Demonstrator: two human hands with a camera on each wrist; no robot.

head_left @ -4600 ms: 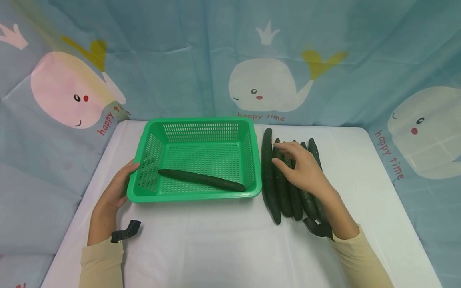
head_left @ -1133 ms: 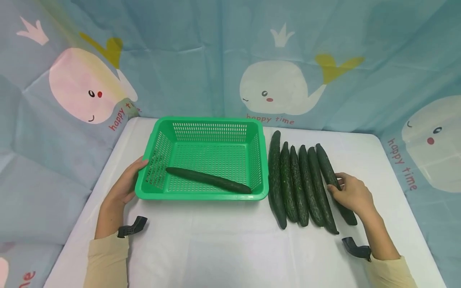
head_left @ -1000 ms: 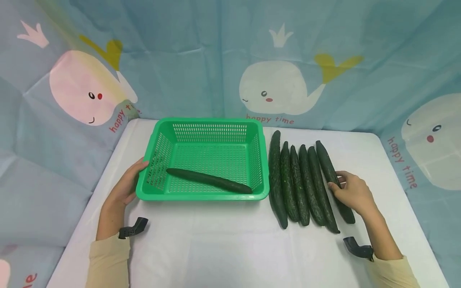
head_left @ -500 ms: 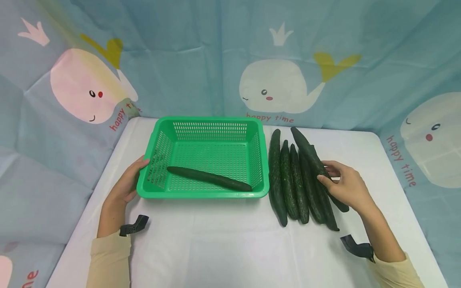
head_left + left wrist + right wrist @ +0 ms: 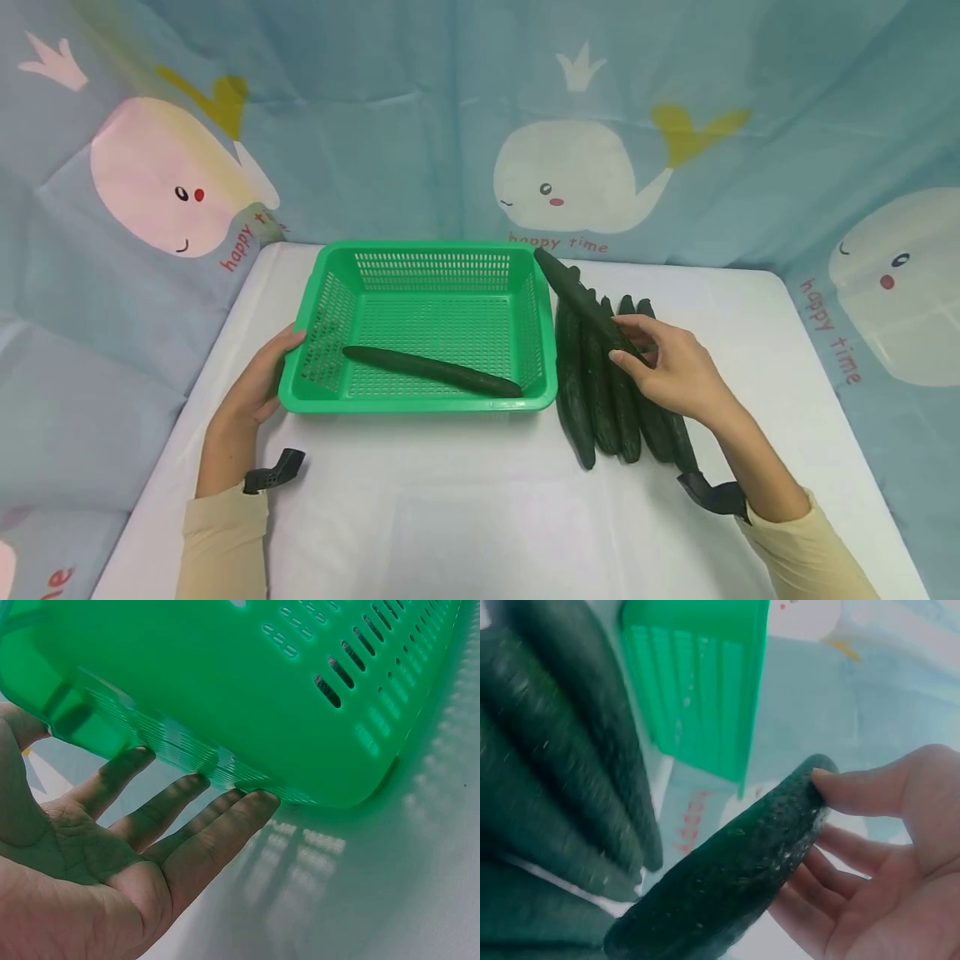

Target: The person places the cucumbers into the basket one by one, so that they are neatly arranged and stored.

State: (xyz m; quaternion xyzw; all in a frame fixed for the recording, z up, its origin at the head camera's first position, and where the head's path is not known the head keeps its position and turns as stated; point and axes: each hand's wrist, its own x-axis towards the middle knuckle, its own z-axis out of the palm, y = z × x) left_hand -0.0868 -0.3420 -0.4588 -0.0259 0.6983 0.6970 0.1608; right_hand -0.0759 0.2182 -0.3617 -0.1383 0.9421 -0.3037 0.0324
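A green plastic basket [image 5: 420,407] stands on the white table with one cucumber [image 5: 431,369] lying in it. At its left side, my left hand [image 5: 258,379] holds the basket, a fingertip over the rim and the other fingers under and against the outer wall in the left wrist view. My right hand [image 5: 675,367] grips another cucumber [image 5: 581,300] between thumb and fingers. This cucumber is tilted, its far end overlapping the basket's right back corner in the head view. Below it lie several cucumbers [image 5: 573,400] side by side, partly hidden by the hand and the held one.
The white table [image 5: 465,508] runs on in front of the basket and right of the cucumbers. A blue curtain [image 5: 390,150] with whale prints hangs behind and along both sides. Black wrist cameras [image 5: 276,472] sit on both wrists.
My right hand has taken the rightmost cucumber off the table and carried it left over the others toward the basket. The left hand has stayed at the basket's left side.
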